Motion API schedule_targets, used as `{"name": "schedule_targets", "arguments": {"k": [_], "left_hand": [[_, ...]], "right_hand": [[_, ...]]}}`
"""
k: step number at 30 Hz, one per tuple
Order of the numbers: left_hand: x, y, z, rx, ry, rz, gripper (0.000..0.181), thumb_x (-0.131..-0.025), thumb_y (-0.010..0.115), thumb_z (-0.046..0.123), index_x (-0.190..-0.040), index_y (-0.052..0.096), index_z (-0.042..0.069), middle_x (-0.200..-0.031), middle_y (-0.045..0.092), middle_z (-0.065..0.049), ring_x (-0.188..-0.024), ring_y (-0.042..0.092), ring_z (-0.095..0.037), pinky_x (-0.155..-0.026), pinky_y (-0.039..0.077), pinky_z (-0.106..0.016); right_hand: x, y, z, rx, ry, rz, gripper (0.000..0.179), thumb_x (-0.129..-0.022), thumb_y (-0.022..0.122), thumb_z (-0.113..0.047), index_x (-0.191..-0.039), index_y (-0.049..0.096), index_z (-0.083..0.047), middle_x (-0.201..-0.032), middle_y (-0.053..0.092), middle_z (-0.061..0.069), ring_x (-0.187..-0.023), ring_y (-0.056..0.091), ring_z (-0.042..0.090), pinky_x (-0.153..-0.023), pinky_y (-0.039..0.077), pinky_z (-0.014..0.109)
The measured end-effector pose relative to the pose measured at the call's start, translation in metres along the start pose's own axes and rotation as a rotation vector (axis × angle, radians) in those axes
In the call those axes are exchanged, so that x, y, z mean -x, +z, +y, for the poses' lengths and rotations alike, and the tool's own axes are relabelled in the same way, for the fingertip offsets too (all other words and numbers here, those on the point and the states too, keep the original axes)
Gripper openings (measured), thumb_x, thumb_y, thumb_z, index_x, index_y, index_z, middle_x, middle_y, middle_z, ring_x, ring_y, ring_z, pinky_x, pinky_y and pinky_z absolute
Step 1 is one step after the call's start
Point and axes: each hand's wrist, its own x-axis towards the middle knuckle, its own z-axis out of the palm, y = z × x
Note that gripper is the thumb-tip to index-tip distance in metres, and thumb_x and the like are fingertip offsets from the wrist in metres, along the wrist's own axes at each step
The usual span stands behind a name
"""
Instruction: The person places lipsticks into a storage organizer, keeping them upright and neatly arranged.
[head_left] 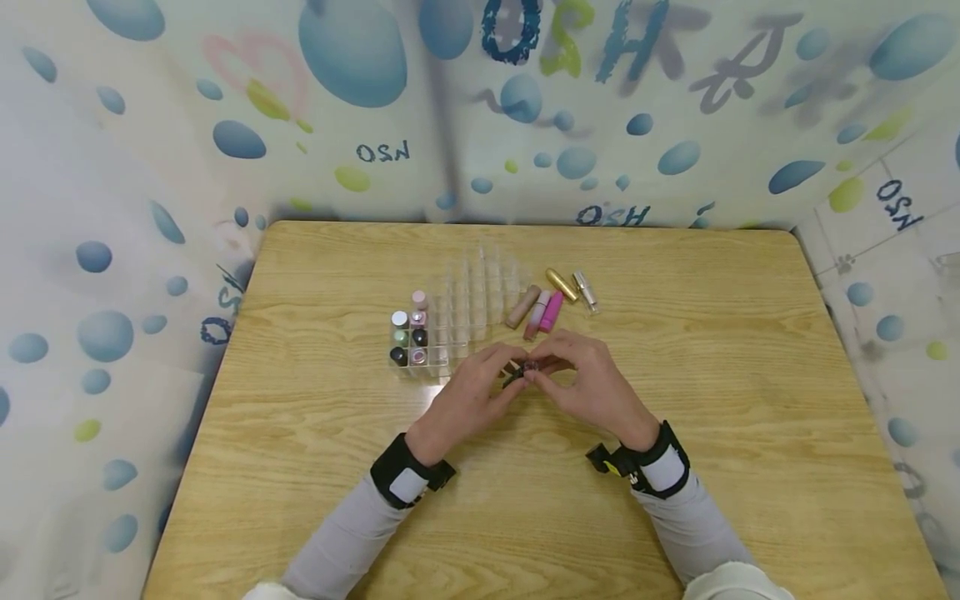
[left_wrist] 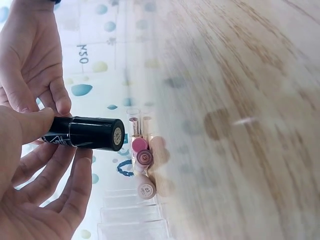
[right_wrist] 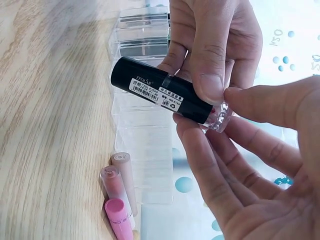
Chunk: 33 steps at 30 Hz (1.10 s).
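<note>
Both hands meet around a black lipstick [right_wrist: 160, 90] with white label print and a clear faceted end, held above the table in front of a clear stepped organizer [head_left: 457, 312]. My left hand [head_left: 468, 392] grips its black body between thumb and fingers. At the clear end, my right hand [head_left: 596, 383] pinches with thumb and fingertips. The right wrist view shows a little red inside that end. Just beyond the hands lie a beige tube [head_left: 522, 307], a lip gloss tube [head_left: 537, 315] and a bright pink tube [head_left: 551, 312].
Several small bottles, including a white-capped one [head_left: 400, 319], stand in the organizer's left compartments. A gold tube [head_left: 562, 285] and a silver tube with a clear end [head_left: 586, 292] lie to the right. The wooden table [head_left: 750, 358] meets a patterned wall covering [head_left: 525, 183] behind.
</note>
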Motion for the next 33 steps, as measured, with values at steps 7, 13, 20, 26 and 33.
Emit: {"name": "schedule_targets", "arguments": {"k": [7,13,20,26,33], "left_hand": [[0.002,-0.003,-0.001,0.019,-0.013,0.012,0.029,-0.099,0.068,0.02,-0.125,0.065,0.006,-0.116,0.07,-0.006,-0.101,0.069,-0.015,-0.086,0.059,-0.029],[0.005,-0.006,-0.002,0.029,-0.012,0.029,0.03,-0.1,0.067,0.02,-0.125,0.064,0.006,-0.114,0.07,-0.006,-0.099,0.069,-0.015,-0.085,0.06,-0.03],[0.009,-0.008,-0.004,0.027,-0.022,0.037,0.025,-0.099,0.068,0.019,-0.121,0.066,0.006,-0.111,0.068,-0.004,-0.1,0.068,-0.014,-0.085,0.06,-0.028],[0.012,-0.01,-0.005,0.001,-0.032,0.04,0.023,-0.097,0.07,0.016,-0.118,0.067,0.006,-0.111,0.067,-0.004,-0.1,0.066,-0.014,-0.085,0.059,-0.028],[0.017,-0.013,-0.006,0.019,-0.009,0.068,0.024,-0.097,0.071,0.015,-0.118,0.067,0.003,-0.111,0.065,-0.004,-0.1,0.065,-0.014,-0.084,0.059,-0.028]], "right_hand": [[-0.004,0.002,-0.001,-0.012,-0.009,-0.006,0.015,-0.091,0.077,-0.013,-0.105,0.079,-0.009,-0.103,0.072,0.0,-0.092,0.073,0.011,-0.08,0.062,0.024],[-0.009,0.003,-0.002,0.018,-0.021,-0.015,0.014,-0.092,0.076,-0.013,-0.106,0.079,-0.009,-0.104,0.073,-0.001,-0.092,0.072,0.011,-0.08,0.062,0.025],[-0.016,0.001,-0.002,0.091,-0.051,0.017,0.013,-0.093,0.075,-0.011,-0.104,0.078,-0.005,-0.103,0.074,0.005,-0.089,0.071,0.012,-0.08,0.062,0.03],[-0.028,0.0,0.003,0.184,-0.07,0.051,0.013,-0.094,0.075,-0.014,-0.104,0.078,-0.007,-0.1,0.075,0.007,-0.092,0.07,0.017,-0.082,0.062,0.037],[-0.058,0.005,0.013,0.329,-0.058,0.11,0.019,-0.095,0.073,-0.015,-0.109,0.08,-0.004,-0.109,0.074,0.008,-0.102,0.069,0.026,-0.089,0.058,0.042]]}}
